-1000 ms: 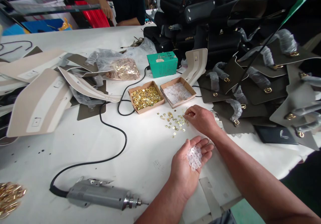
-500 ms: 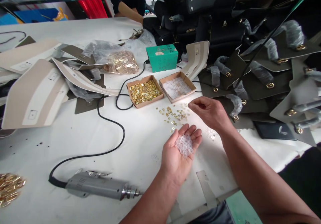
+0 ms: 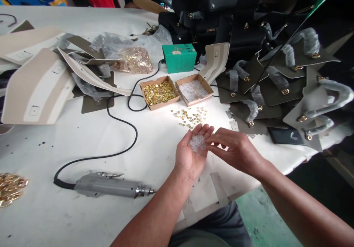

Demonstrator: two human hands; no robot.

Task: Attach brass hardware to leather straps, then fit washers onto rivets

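left hand (image 3: 188, 159) cups clear washers (image 3: 197, 143) — right hand (image 3: 238, 150) seemingly touching them.

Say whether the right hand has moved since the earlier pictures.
Yes. The right hand has moved away from the box of clear rings, toward the person's body.

1. Round clear plastic rings (image 3: 197, 144) lay in the left hand (image 3: 188, 158).
2. Behind it, gold metal discs (image 3: 191, 120) lay on the white counter (image 3: 96, 136).
3. Behind these stood two shallow brown cardboard boxes (image 3: 166, 104); behind both, a green rectangular box (image 3: 180, 61).
4. Left of that hand lay a grey cylindrical screwdriver (image 3: 110, 186).
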